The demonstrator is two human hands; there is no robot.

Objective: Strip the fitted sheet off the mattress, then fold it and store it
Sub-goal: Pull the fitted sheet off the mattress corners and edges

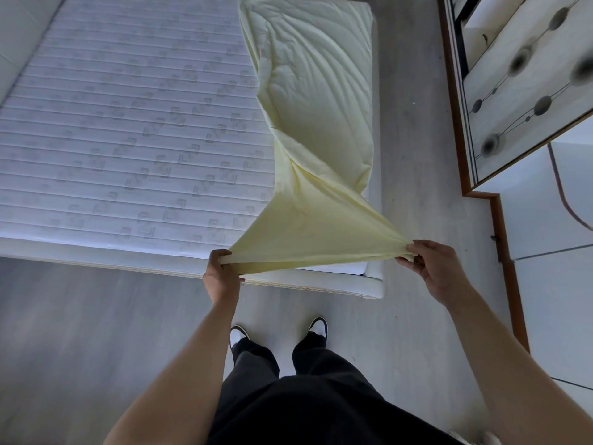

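- Pale-yellow cotton fitted sheet (pixel 308 101) lies in a long strip along rt side of white quilted mattress (pixel 128 123), near end lifted taut.
- L hand (pixel 221 271) grips one corner, R hand (pixel 431 268) pinches the other.
- Grey wood-look floor (pixel 96 316) underfoot.

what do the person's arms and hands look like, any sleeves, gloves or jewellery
Both forearms are bare, with no sleeves in view. The left hand and right hand wear no gloves, and no rings, watch or bracelets show. Lower down the person wears black trousers and black-and-white sneakers.
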